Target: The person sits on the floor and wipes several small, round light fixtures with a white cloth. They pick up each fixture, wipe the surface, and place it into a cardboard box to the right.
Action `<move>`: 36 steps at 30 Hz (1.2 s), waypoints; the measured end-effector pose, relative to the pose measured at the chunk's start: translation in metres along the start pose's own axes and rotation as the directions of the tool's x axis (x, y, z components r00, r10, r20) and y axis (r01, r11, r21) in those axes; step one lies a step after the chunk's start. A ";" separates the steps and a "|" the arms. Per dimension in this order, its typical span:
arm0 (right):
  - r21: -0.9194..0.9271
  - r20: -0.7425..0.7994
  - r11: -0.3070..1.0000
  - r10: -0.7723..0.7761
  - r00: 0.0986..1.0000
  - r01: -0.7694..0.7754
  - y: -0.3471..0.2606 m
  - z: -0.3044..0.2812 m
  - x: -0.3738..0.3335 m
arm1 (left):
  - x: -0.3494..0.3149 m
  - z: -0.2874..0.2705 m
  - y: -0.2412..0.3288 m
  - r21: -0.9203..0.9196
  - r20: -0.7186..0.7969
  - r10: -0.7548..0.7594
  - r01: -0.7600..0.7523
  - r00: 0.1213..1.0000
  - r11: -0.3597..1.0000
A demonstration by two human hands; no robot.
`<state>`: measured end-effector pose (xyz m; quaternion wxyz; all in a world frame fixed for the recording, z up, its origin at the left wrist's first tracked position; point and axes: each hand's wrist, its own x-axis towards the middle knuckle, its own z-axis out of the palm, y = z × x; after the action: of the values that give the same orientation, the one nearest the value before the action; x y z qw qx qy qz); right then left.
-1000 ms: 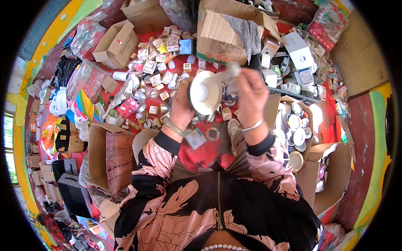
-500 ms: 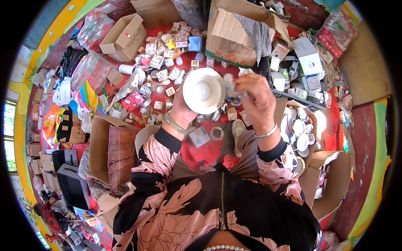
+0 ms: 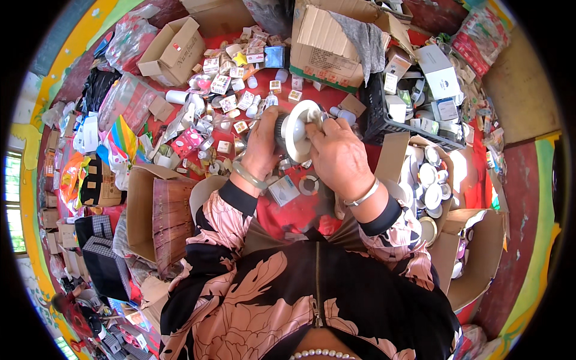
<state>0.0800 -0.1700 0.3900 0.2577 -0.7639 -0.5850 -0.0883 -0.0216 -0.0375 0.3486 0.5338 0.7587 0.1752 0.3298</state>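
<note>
The round white lamp [image 3: 298, 129] is partly hidden: the left hand [image 3: 262, 147] covers its dark back and the right hand [image 3: 339, 156] covers its lower rim. Each grip's fingertips are out of sight behind the lamp. Small boxes [image 3: 231, 84] beyond the lamp are too small to identify.

A round white recessed lamp fitting with a dark ribbed back [image 3: 295, 129] is gripped from the left by the left hand [image 3: 263, 146], while its rim is pinched by the right hand [image 3: 339, 155]. Small printed cartons [image 3: 231, 90] are scattered on the red cloth [image 3: 300, 210] beyond, and a black plastic crate [image 3: 396, 117] is seen just right.
</note>
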 end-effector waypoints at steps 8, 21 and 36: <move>0.703 0.357 0.632 0.082 0.930 -0.326 0.015 0.005 0.004 | 0.004 0.002 0.003 0.125 -0.137 0.149 -0.133 0.979 0.983; 0.749 0.618 -0.505 0.302 0.726 -0.428 0.030 0.014 0.008 | 0.009 0.007 -0.017 0.225 -0.136 0.340 -0.305 0.931 0.925; 0.017 -0.164 0.991 -0.131 0.978 0.135 0.012 0.019 0.011 | 0.006 0.002 -0.008 0.501 -0.068 0.328 -0.252 0.942 0.828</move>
<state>0.0915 -0.1537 0.3752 0.3090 -0.7096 -0.6130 -0.1591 -0.0157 -0.0321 0.3431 0.2547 0.8587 0.1745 0.4090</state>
